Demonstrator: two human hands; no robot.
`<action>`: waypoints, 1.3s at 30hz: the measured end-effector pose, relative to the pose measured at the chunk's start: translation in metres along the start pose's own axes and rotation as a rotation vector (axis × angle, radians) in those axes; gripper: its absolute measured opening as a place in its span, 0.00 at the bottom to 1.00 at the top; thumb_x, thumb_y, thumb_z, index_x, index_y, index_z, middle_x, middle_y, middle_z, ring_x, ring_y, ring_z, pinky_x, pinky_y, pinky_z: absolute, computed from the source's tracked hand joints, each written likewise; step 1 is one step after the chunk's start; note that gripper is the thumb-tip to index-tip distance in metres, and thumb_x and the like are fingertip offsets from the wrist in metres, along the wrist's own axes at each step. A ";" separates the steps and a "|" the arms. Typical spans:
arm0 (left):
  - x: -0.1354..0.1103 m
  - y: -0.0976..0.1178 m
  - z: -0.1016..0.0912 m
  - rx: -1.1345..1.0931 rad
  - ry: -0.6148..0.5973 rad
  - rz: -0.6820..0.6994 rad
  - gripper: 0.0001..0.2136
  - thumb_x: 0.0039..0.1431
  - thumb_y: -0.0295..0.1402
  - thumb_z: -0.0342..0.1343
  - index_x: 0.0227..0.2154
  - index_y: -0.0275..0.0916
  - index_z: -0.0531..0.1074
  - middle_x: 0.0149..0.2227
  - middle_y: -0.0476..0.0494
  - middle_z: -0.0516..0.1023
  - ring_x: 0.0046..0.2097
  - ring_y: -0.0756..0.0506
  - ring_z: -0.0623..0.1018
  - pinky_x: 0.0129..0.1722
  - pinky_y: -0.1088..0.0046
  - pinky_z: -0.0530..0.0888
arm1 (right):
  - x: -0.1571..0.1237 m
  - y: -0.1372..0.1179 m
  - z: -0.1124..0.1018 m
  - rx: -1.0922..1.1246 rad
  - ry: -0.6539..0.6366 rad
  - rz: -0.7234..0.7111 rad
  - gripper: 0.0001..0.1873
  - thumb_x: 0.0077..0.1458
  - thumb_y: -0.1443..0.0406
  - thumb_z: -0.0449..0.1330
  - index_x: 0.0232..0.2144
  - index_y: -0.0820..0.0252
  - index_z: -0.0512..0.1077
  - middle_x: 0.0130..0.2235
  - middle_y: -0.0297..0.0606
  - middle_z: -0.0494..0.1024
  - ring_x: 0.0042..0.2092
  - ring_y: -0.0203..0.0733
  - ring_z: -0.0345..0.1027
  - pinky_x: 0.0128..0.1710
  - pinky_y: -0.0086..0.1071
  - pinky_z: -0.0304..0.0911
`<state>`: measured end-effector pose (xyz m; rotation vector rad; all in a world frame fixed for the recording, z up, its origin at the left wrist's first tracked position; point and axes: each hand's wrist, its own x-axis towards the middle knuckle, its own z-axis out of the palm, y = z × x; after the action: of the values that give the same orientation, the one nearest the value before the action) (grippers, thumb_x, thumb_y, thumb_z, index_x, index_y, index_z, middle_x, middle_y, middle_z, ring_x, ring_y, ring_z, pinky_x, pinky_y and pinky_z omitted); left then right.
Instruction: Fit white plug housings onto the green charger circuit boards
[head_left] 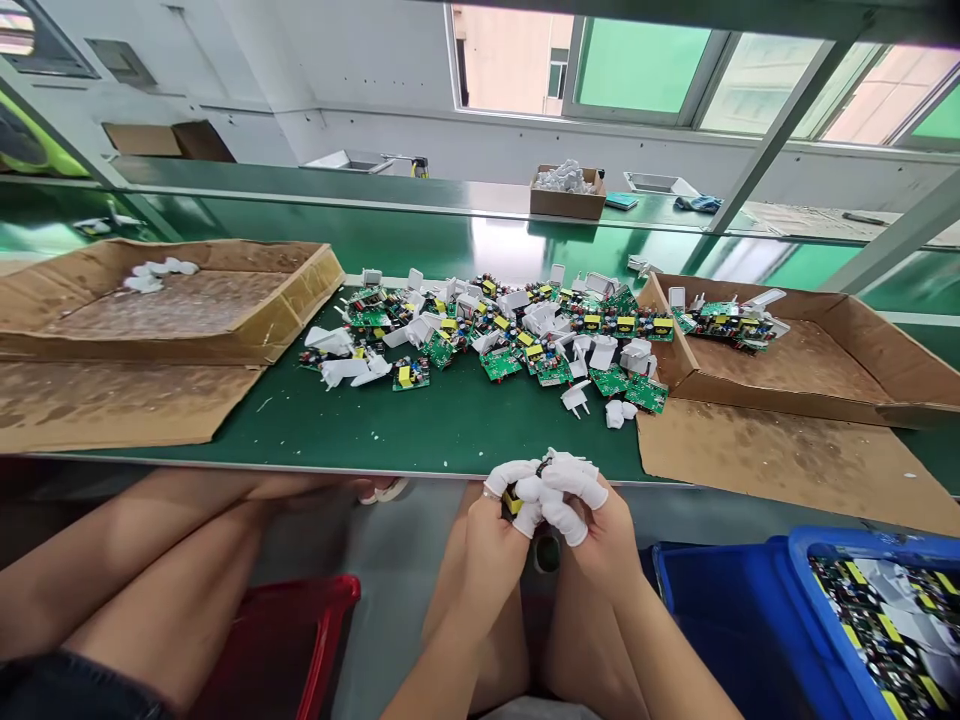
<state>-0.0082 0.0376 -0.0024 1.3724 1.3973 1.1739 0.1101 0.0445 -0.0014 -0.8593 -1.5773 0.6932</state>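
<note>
My left hand (504,520) and my right hand (592,515) meet over my lap, just in front of the table edge, with white covers on the fingertips. Both are closed around a small circuit board (512,501); its yellow part shows between the left fingers, and the rest is hidden. Beyond them, a heap of green circuit boards (501,364) and white plug casings (541,318) spreads over the green table (360,425). Nearest to my hands are a loose white casing with pins (576,398) and a small white piece (615,414).
A cardboard tray (292,305) with white pieces lies left; another cardboard tray (810,395) with boards lies right. A blue bin (806,570) of boards stands at lower right, a red bin (330,620) at lower left. Another person's legs (150,580) are beside me. A small box (568,205) sits behind.
</note>
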 end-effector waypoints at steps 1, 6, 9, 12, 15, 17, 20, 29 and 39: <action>0.000 0.001 0.000 -0.061 -0.021 -0.039 0.12 0.52 0.41 0.51 0.33 0.37 0.67 0.35 0.43 0.72 0.37 0.46 0.72 0.37 0.74 0.68 | -0.001 0.002 0.000 0.053 0.031 0.023 0.11 0.56 0.68 0.53 0.41 0.49 0.67 0.38 0.34 0.71 0.40 0.37 0.65 0.37 0.27 0.65; 0.001 -0.001 0.000 -0.125 -0.081 -0.102 0.24 0.46 0.39 0.57 0.47 0.38 0.60 0.40 0.41 0.71 0.43 0.44 0.71 0.41 0.72 0.69 | 0.001 0.004 0.001 0.033 0.049 0.042 0.11 0.54 0.69 0.54 0.40 0.49 0.67 0.36 0.33 0.70 0.38 0.34 0.66 0.34 0.23 0.65; 0.000 -0.003 0.000 0.113 -0.070 0.015 0.19 0.50 0.37 0.51 0.46 0.37 0.64 0.38 0.39 0.73 0.44 0.42 0.71 0.43 0.69 0.68 | 0.004 0.001 0.001 -0.158 0.020 0.002 0.12 0.54 0.69 0.55 0.40 0.51 0.68 0.36 0.34 0.71 0.37 0.35 0.65 0.36 0.26 0.64; 0.000 -0.004 0.000 0.254 -0.021 0.155 0.12 0.54 0.35 0.46 0.39 0.38 0.70 0.39 0.39 0.72 0.42 0.42 0.71 0.41 0.69 0.68 | 0.003 0.000 0.001 -0.165 0.026 0.021 0.12 0.54 0.69 0.55 0.40 0.50 0.69 0.36 0.34 0.71 0.37 0.35 0.65 0.38 0.26 0.63; 0.000 -0.001 0.000 0.177 -0.059 0.171 0.12 0.56 0.37 0.46 0.38 0.38 0.70 0.39 0.41 0.73 0.40 0.45 0.72 0.39 0.73 0.69 | 0.000 0.005 0.000 0.076 0.043 0.078 0.12 0.53 0.70 0.56 0.38 0.48 0.69 0.35 0.31 0.72 0.36 0.33 0.66 0.35 0.23 0.64; 0.001 0.001 0.001 0.077 -0.086 0.117 0.12 0.55 0.38 0.48 0.38 0.37 0.69 0.40 0.41 0.72 0.41 0.46 0.72 0.40 0.75 0.69 | -0.001 0.008 0.000 0.231 0.091 0.115 0.11 0.52 0.70 0.57 0.36 0.49 0.70 0.34 0.30 0.72 0.35 0.32 0.66 0.34 0.23 0.64; 0.004 0.002 0.003 -0.116 -0.034 -0.053 0.13 0.52 0.40 0.52 0.36 0.36 0.69 0.40 0.42 0.72 0.39 0.47 0.72 0.37 0.77 0.70 | 0.004 0.015 -0.005 0.379 0.258 0.179 0.08 0.53 0.69 0.56 0.34 0.51 0.70 0.30 0.29 0.72 0.30 0.30 0.66 0.30 0.22 0.64; 0.016 0.013 0.003 -0.806 0.097 -0.411 0.24 0.35 0.48 0.63 0.28 0.35 0.64 0.25 0.46 0.70 0.23 0.47 0.71 0.15 0.77 0.66 | 0.029 0.056 -0.037 -0.535 0.063 0.052 0.14 0.51 0.69 0.49 0.39 0.61 0.70 0.42 0.47 0.70 0.47 0.52 0.61 0.45 0.51 0.59; 0.017 0.024 0.021 -1.164 0.250 -0.526 0.21 0.43 0.35 0.60 0.43 0.41 0.65 0.44 0.44 0.70 0.43 0.43 0.72 0.39 0.70 0.72 | -0.007 0.007 0.008 -0.516 -0.031 0.002 0.29 0.52 0.59 0.56 0.53 0.65 0.55 0.46 0.51 0.67 0.46 0.50 0.64 0.41 0.40 0.67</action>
<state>0.0163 0.0555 0.0175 0.0421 0.8352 1.4276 0.1039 0.0428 -0.0128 -1.2273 -1.8155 0.2974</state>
